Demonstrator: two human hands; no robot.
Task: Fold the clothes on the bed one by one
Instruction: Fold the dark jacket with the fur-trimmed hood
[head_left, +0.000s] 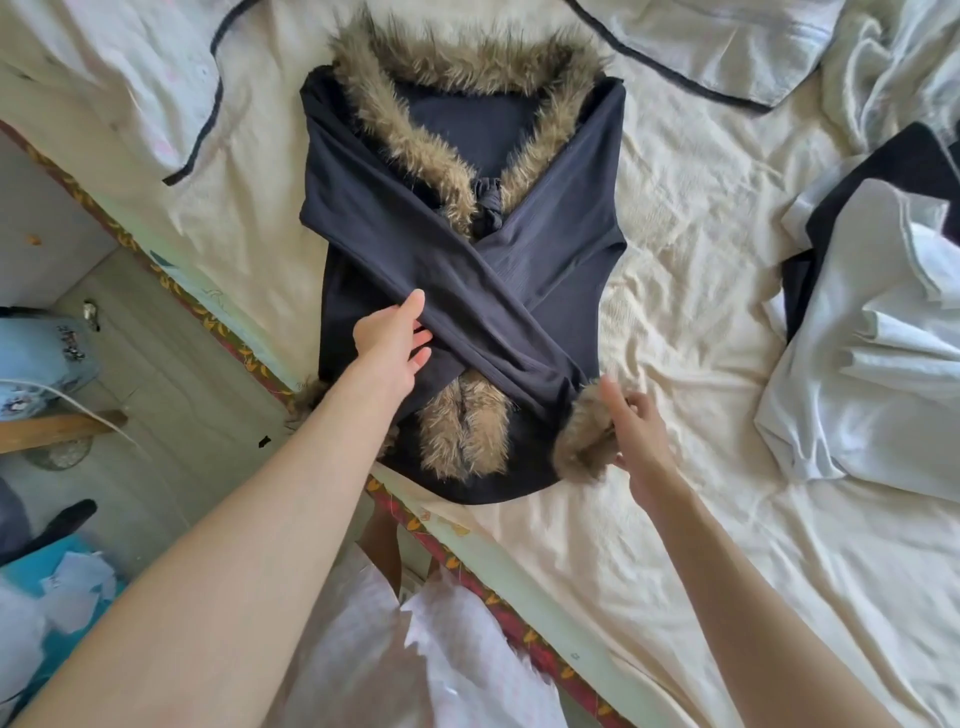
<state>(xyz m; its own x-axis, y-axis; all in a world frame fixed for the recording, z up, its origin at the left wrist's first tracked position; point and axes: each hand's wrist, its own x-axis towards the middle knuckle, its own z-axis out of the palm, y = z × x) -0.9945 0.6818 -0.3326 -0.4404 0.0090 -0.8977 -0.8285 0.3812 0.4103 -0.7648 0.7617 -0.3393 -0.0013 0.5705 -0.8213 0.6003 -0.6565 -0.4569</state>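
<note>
The dark top (462, 270) lay flat on the bed (675, 338), sleeves crossed to narrow it. Left hand (392, 338) pinched the sleeve (467, 306) w/ thumb and fingers; right hand (636, 431), loosely curled, touched the fur cuff (584, 436), prob. tucking it.

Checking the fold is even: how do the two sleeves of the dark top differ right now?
The left hand pinches the sleeve that runs down to it, which lies on top; the other sleeve passes beneath at the crossing. That under sleeve's fur cuff shows fully beside the right hand, while the top sleeve's cuff is mostly hidden behind the left arm. Both are dark, fur-cuffed and folded diagonally across the top's front.
</note>
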